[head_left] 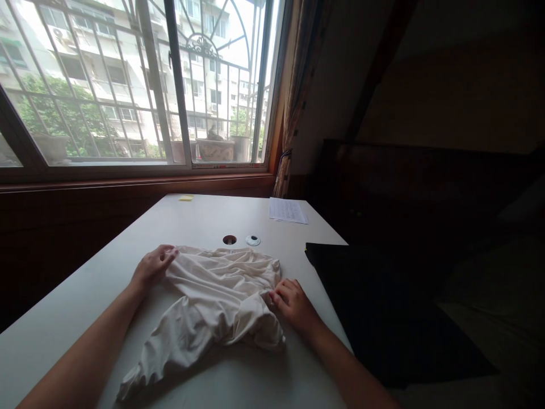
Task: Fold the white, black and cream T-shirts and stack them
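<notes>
Forward, left hand [152, 266] pinches white cloth [217, 289]; right hand [296, 304], nearer, pinches right edge.

A crumpled piece of white clothing [217, 278] lies on a white table [128, 255]. The left hand [154, 266] pinches its far left corner, and the right hand [293, 301] pinches its right edge. Just past the clothing are a round hole [229, 240] and a small round cover [252, 240]. Farther back sit a yellow sticky note [186, 198] and some papers [288, 211], near a big window [128, 85] and a tied curtain [293, 102].
</notes>
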Available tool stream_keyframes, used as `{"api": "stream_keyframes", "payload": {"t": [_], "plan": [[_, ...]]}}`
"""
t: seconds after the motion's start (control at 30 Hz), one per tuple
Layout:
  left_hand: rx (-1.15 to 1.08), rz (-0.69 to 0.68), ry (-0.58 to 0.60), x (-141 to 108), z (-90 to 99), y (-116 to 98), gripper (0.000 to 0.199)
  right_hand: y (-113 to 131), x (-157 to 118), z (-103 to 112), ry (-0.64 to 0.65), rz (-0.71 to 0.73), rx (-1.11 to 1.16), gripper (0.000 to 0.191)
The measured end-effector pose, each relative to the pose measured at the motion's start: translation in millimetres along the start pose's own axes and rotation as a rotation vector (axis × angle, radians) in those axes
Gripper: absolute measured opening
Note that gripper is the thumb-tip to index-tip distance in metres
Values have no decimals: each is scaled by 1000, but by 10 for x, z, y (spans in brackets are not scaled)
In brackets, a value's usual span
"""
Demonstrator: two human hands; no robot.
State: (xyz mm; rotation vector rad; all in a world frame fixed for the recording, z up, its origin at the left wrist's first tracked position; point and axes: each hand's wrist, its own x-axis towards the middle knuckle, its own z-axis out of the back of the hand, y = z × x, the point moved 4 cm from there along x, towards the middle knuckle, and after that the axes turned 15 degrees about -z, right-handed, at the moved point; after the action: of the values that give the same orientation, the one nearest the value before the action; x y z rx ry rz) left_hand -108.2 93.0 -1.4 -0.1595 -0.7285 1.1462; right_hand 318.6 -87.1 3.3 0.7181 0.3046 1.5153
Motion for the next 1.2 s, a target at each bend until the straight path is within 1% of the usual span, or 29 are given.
{"api": "stream_keyframes", "payload": {"t": [0.07,0.13,0.2,0.27,0.3,0.37,0.4,0.43,0.53,0.57,0.6,0.67,0.77,0.83,0.9,0.93,1.03,1.1,1.2], "plan": [[15,-47,35,4,-25,-42,53,48,-17,24,24,13,-7,37],[3,-94,61,9,-42,-70,53,53,-23,56,15,-17,2,40],[-24,-132,80,12,-51,-91,47,22,-18,101,-61,-63,18,34],[-56,-160,87,15,-56,-105,43,-17,-7,136,-161,-67,16,19],[-71,-167,86,17,-60,-108,43,-38,3,138,-192,-60,5,14],[-103,-170,78,23,-72,-99,43,-90,29,110,-200,-62,-31,32],[-116,-171,67,26,-78,-89,44,-120,42,86,-183,-79,-47,37],[-125,-171,51,31,-81,-77,44,-147,54,62,-160,-100,-56,35],[-124,-151,-26,44,-58,-32,41,-184,67,39,-119,-116,-27,12],[-121,-131,-60,47,-37,-13,40,-187,66,59,-130,-117,9,11],[-121,-108,-95,48,-8,5,40,-194,65,93,-157,-130,60,14],[-129,-58,-177,48,71,49,39,-242,61,193,-245,-213,204,22],[-118,56,-326,28,222,161,37,-377,39,360,-434,-392,490,38],[-94,162,-413,-4,315,263,38,-466,13,444,-569,-469,659,44],[-77,242,-461,-38,381,350,40,-529,-6,479,-652,-508,794,46],[-74,261,-469,-52,404,379,41,-547,-8,477,-664,-515,852,46],[-76,263,-448,-77,434,398,41,-562,6,429,-632,-501,978,46],[-93,234,-376,-73,412,369,39,-567,17,392,-603,-506,996,45],[-94,215,-234,-58,345,324,36,-593,20,369,-589,-535,998,39]]}}
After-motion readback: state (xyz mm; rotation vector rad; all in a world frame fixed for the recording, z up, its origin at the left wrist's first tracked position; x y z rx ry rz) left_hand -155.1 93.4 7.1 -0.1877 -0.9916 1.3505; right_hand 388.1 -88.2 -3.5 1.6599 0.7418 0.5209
